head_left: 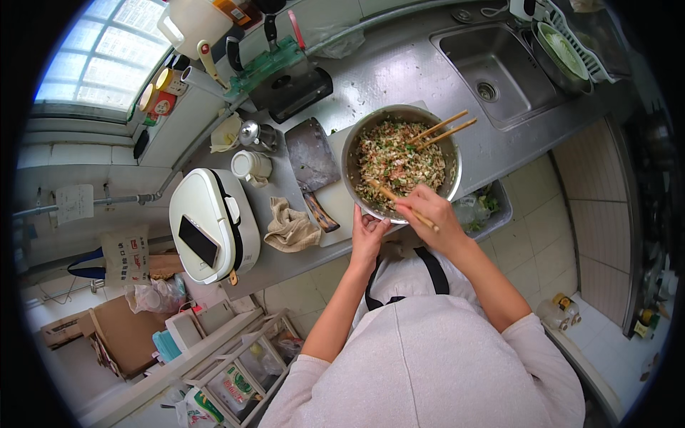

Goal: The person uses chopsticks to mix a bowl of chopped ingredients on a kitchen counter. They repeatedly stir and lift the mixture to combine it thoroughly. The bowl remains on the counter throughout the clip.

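A stainless steel bowl [349,184] holds a chopped mixture [398,155] with green, pinkish and pale bits. My left hand [368,235] grips the bowl's near rim, fingers against its outer wall and thumb towards the top. In my right hand [432,216] is a slim wooden utensil [382,188], its tip down in the mixture; whether it is one stick or two together I cannot tell. Two wooden chopsticks [447,127] lean over the bowl's far right rim, their lower ends in the mixture.
Left of the bowl, a cleaver [313,155] lies partly on a white cutting board [340,214], beside a cloth [291,224]. A white rice cooker [208,214] carries a phone [199,241]. A knife rack [267,67] stands behind; the sink [497,69] is at right.
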The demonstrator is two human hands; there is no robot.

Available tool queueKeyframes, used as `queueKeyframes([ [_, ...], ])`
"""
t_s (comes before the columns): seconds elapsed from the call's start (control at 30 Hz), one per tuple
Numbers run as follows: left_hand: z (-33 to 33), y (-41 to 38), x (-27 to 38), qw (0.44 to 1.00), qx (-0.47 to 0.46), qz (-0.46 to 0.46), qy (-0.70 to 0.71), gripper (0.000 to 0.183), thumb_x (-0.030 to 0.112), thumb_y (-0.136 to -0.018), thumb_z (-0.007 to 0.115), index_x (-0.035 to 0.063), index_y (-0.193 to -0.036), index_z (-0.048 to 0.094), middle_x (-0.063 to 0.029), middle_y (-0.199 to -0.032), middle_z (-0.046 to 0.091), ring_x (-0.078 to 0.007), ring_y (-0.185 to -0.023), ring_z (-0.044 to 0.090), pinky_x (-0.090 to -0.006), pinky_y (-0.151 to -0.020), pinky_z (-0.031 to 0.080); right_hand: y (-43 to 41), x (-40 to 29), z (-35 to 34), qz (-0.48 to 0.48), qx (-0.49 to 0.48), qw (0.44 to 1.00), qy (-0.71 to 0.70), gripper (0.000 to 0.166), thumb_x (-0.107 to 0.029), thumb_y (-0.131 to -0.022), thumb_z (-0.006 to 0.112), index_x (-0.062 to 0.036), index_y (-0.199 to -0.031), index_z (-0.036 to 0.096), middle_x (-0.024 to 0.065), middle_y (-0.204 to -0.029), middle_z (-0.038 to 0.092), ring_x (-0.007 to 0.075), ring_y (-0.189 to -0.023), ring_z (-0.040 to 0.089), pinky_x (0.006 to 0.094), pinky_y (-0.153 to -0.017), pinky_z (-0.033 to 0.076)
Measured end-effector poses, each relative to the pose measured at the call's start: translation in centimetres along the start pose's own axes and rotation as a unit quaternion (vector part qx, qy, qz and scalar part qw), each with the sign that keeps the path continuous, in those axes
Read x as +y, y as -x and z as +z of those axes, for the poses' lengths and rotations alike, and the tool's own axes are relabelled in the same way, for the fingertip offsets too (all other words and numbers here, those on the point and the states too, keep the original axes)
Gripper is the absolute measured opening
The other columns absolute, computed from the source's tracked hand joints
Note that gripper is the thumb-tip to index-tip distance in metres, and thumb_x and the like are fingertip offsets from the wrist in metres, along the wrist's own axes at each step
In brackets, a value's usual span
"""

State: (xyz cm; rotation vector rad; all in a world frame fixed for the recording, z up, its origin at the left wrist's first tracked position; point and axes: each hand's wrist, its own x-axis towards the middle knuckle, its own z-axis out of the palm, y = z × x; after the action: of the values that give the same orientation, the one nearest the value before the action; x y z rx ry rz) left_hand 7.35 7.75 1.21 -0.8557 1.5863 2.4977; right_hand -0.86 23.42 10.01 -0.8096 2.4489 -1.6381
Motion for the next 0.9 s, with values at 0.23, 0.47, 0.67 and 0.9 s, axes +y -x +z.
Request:
queueKeyframes([
  [0.23, 0.2, 0.2, 0.6, 1.000, -0.007, -0.009, -0.008, 0.087, -0.002, -0.089, 0.062, 0.0110, -0.154, 0.006, -0.0106, -0.121, 0.053, -0.0189, -0.108, 0.058, -0.0333, -0.089, 0.053, -0.4, 1.1, 0.5, 0.016, -0.002, 1.000, -0.021, 0.013, -0.011, -0.086, 0.069, 0.0001, -0.093, 0.068, 0.0122, -0.083, 0.058, 0.0300, -0.070, 0.062, 0.0371, -0.062, 0.049],
  [0.47, -0.2, 0.1, -0.2, 1.000, 0.000, -0.004, -0.001, 0.086, -0.002, -0.089, 0.063, 0.0111, -0.154, 0.008, -0.0109, -0.121, 0.054, -0.0183, -0.106, 0.059, -0.0328, -0.087, 0.053, 0.8, 1.8, 0.8, -0.006, -0.005, 1.000, -0.015, 0.013, -0.009, -0.086, 0.068, 0.0003, -0.095, 0.069, 0.0123, -0.083, 0.058, 0.0272, -0.070, 0.061, 0.0350, -0.062, 0.049],
  [0.67, 0.0, 0.0, -0.6, 0.999, 0.018, 0.012, 0.035, 0.083, -0.001, -0.088, 0.063, 0.0117, -0.153, 0.013, -0.0106, -0.121, 0.054, -0.0184, -0.107, 0.059, -0.0324, -0.086, 0.054, 1.2, -0.6, 0.2, -0.020, -0.069, 0.997, 0.015, 0.016, -0.010, -0.088, 0.066, -0.0001, -0.100, 0.069, 0.0140, -0.085, 0.060, 0.0291, -0.075, 0.064, 0.0363, -0.065, 0.051],
  [0.9, 1.4, 0.1, 0.8, 0.997, 0.050, -0.026, 0.049, 0.076, -0.004, -0.088, 0.060, 0.0132, -0.150, 0.021, -0.0103, -0.124, 0.050, -0.0211, -0.107, 0.060, -0.0348, -0.081, 0.059, -0.5, 3.2, -2.9, 0.011, 0.015, 0.999, 0.032, 0.014, -0.004, -0.088, 0.065, 0.0015, -0.100, 0.070, 0.0142, -0.088, 0.065, 0.0254, -0.074, 0.064, 0.0329, -0.066, 0.051],
])
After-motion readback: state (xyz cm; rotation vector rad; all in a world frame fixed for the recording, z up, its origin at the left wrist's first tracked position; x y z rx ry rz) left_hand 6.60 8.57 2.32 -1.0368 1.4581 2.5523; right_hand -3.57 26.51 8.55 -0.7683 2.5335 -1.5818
